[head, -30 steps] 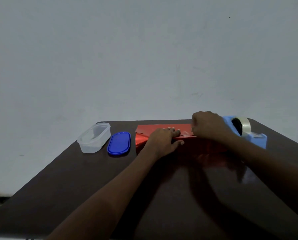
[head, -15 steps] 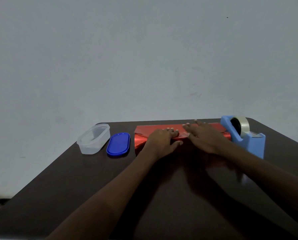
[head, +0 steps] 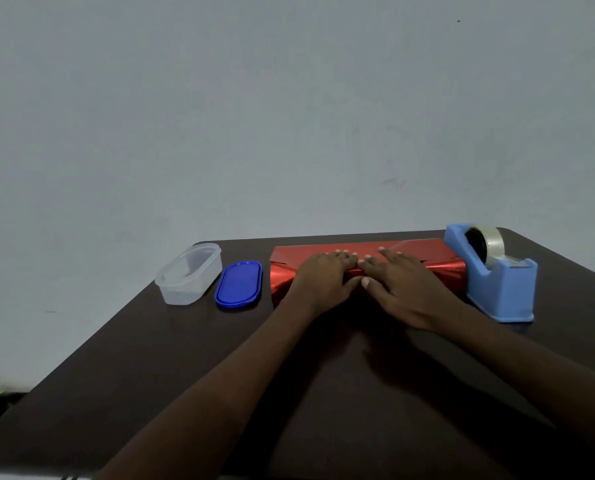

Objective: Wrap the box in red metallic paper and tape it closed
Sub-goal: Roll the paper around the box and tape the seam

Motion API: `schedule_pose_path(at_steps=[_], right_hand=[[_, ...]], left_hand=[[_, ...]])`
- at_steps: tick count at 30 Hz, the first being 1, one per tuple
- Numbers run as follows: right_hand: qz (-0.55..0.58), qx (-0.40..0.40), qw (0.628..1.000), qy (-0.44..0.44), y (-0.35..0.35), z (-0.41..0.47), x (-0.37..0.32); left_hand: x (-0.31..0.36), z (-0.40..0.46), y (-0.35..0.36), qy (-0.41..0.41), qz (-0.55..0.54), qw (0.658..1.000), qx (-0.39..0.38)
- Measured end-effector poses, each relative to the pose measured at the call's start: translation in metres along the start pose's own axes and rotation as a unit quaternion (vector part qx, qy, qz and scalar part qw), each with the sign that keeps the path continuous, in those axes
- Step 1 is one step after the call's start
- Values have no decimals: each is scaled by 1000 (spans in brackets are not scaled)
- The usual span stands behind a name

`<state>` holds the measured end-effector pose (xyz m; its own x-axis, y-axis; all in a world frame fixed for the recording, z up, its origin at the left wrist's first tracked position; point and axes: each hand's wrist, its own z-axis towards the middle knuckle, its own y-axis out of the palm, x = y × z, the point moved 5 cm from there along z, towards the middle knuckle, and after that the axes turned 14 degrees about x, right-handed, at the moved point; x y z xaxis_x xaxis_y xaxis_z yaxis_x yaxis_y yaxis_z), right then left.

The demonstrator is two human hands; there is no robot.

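One view only, from a camera worn on the person's head. It looks forward and slightly down across the dark table (head: 150, 375), whose far edge meets a pale wall (head: 289, 98) filling the upper half of the frame. Both forearms run in from the bottom edge toward the left hand (head: 323, 275) and right hand (head: 403, 285) near the table's far side. The wide angle bends the table edges outward. No second view shares the scene.
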<state>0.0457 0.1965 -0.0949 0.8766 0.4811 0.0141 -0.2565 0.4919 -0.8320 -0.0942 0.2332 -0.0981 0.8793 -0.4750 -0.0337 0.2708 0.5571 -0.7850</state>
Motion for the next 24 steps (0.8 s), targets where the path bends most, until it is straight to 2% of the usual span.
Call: schedule_pose_path(at_steps=[6, 9, 12, 15, 19, 22, 24], right_hand=[[9, 27, 999, 21, -10, -13, 7], [41, 75, 995, 50, -30, -9, 18], [17, 165, 979, 120, -66, -10, 45], [-56, 193, 954, 223, -97, -15, 90], [-58, 126, 925, 354, -108, -28, 148], [-8, 36, 911, 411, -97, -33, 163], [59, 7, 886, 461, -89, -37, 169]], left_hand=[[-3, 0, -1, -2, 6, 1000, -7], [-3, 3, -1, 1, 3, 1000, -20], [-1, 11, -4, 11, 36, 999, -14], [11, 23, -9, 21, 76, 997, 23], [57, 47, -14, 22, 11, 998, 63], [100, 61, -3, 36, -101, 994, 27], [126, 69, 8, 44, -146, 988, -5]])
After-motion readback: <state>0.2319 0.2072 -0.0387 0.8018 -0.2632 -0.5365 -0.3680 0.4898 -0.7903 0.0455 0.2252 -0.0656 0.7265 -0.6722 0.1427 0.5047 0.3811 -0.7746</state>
